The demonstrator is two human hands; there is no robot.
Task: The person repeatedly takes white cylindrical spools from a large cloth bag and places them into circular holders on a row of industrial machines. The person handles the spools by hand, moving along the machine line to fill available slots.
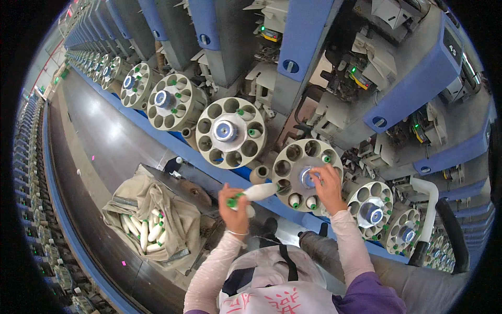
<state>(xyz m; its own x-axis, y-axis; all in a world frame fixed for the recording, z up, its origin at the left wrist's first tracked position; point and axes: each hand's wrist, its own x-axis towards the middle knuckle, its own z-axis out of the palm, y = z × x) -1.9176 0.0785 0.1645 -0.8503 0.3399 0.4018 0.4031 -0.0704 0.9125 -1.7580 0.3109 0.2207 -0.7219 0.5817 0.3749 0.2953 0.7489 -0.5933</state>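
My left hand [234, 209] is closed around the green end of a white yarn bobbin [260, 192]. The bobbin's other end reaches the left rim of a round, cream bobbin magazine [283, 197]. Part of another white bobbin [249, 211] shows below the same hand. Over the blue centre hub [307, 178] of that magazine is my right hand [329, 187], its fingers pinched together; a thread between them would be too fine to make out. Several pockets of this magazine hold green-tipped bobbins [294, 201], while others on its left and upper side look dark.
A beige cloth sack [180, 212] of green-tipped bobbins [144, 235] lies at the left. Similar magazines [230, 106] line the blue-and-grey winding machine on both sides. A white-and-black handle [430, 209] stands at the right. Below the magazines runs a blue rail [209, 170].
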